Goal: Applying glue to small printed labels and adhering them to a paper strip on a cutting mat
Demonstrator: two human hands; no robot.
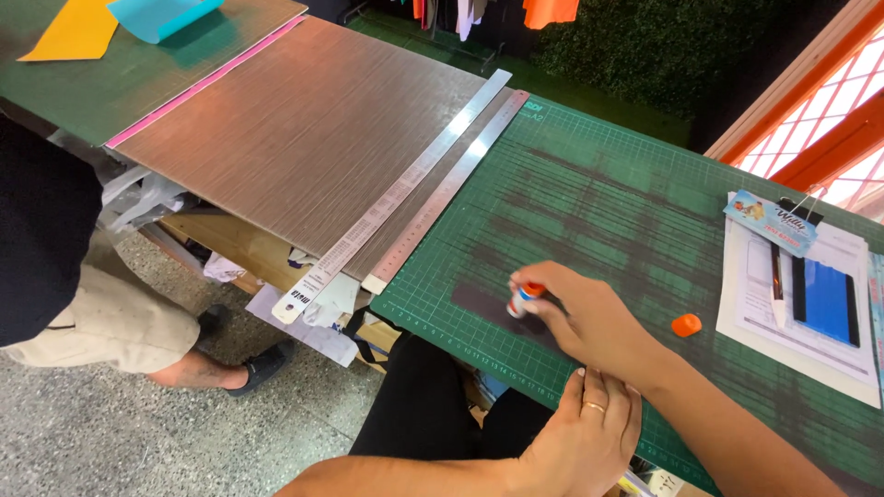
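My right hand (pixel 580 317) grips an uncapped glue stick (pixel 523 299), white with a red and blue label, and presses its tip down on a small dark strip (pixel 479 300) lying on the green cutting mat (pixel 626 202). The orange cap (pixel 686 324) of the glue stick lies on the mat to the right of that hand. My left hand (pixel 585 433), with a ring on one finger, rests flat on the mat's near edge, just below the right hand, holding nothing.
Two long metal rulers (pixel 414 184) lie along the mat's left edge beside a brown wood-grain board (pixel 304 120). White papers with a blue card and a binder clip (pixel 810 276) sit at the right. Another person in a dark top and beige shorts (pixel 92 313) stands at the left.
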